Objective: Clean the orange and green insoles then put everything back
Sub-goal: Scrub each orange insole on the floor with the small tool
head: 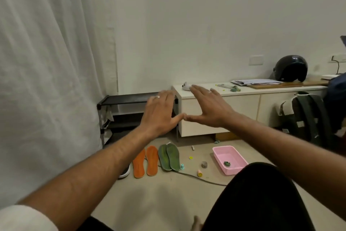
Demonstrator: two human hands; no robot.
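Your left hand point(159, 113) and right hand point(209, 107) hover flat, fingers straight, thumb tips touching, holding nothing. Orange insoles point(145, 161) and green insoles point(169, 156) lie at 6 o'clock, apparently untouched; cleaning looks ahead.

One head-worn wide-angle view looked forward and down from a seated person, arms stretched out close in front, the floor point(168, 202) near below, and the wall point(206, 25) and low cabinet point(221, 111) farther off.
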